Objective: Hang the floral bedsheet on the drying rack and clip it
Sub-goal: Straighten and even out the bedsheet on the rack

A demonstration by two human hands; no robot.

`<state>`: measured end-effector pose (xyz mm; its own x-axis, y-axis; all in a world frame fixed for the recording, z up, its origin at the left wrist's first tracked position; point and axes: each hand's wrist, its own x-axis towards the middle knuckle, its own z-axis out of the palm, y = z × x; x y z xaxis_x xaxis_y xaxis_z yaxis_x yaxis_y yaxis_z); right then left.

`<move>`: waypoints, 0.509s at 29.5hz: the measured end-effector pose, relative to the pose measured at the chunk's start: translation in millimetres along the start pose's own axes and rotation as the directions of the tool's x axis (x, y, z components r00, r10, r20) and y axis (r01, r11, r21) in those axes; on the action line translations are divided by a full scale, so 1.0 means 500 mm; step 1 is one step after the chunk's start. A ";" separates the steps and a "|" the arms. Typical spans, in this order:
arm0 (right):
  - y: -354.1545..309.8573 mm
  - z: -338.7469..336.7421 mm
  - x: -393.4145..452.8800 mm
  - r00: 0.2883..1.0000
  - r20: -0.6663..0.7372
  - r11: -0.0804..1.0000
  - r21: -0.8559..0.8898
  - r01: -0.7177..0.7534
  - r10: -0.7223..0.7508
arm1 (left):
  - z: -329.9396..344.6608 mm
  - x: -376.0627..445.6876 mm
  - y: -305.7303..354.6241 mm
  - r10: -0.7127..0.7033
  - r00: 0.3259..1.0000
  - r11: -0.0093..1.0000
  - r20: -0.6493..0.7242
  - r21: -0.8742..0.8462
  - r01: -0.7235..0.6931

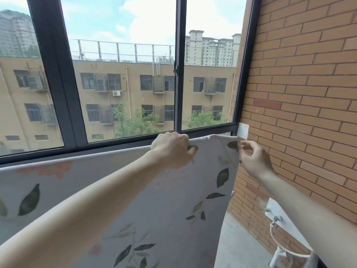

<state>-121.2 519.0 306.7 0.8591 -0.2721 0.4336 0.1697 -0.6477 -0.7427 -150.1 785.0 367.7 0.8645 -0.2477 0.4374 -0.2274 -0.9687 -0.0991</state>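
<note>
The floral bedsheet (164, 200) hangs draped over a horizontal line directly below the window frame (179, 74), with its top fold running from the lower left up toward the brick wall (299, 93). The support under the fold is covered by fabric and cannot be identified. The left hand (172, 149) rests on top of the fold just below the window frame, fingers curled over the edge and gripping the cloth, thumb pressing the front face. The right hand (255, 159) is beside the brick wall, at the sheet's right-hand edge; its thumb and fingertips are pinched together at the upper corner of the sheet, where a leaf print sits. Whether a clip is held between those fingertips cannot be determined. A small white plate (243, 130) is fixed to the brick wall at the corner of the window frame, touching the top corner of the sheet. Lower on the brick wall, a white bracket (278, 211) with bolts carries a pale cord (280, 244). The sheet's right edge hangs free, apart from the brick wall.
</note>
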 end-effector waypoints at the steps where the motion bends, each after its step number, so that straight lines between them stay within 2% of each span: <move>1: 0.018 -0.006 0.026 0.999 0.040 0.999 0.027 0.018 -0.019 | 0.011 0.010 0.017 -0.042 0.999 0.999 -0.020 0.004 0.042; 6: 0.045 -0.004 0.066 0.981 0.080 0.979 0.117 0.169 -0.179 | 0.023 0.006 0.016 -0.138 0.987 0.990 -0.087 0.020 0.140; 11: 0.051 -0.022 0.120 0.954 0.258 0.962 0.261 0.085 -0.154 | 0.015 0.005 0.023 -0.251 0.964 0.967 -0.087 0.010 0.253; 15: 0.060 -0.030 0.127 0.894 0.399 0.962 0.254 0.105 -0.203 | 0.014 0.008 0.043 -0.315 0.947 0.949 -0.067 0.011 0.316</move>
<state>-68.7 471.5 319.7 0.9265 0.1722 0.3345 0.3757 -0.4709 -0.7982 -148.3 762.9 361.1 0.8600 0.0715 0.5053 0.0629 -0.9974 0.0341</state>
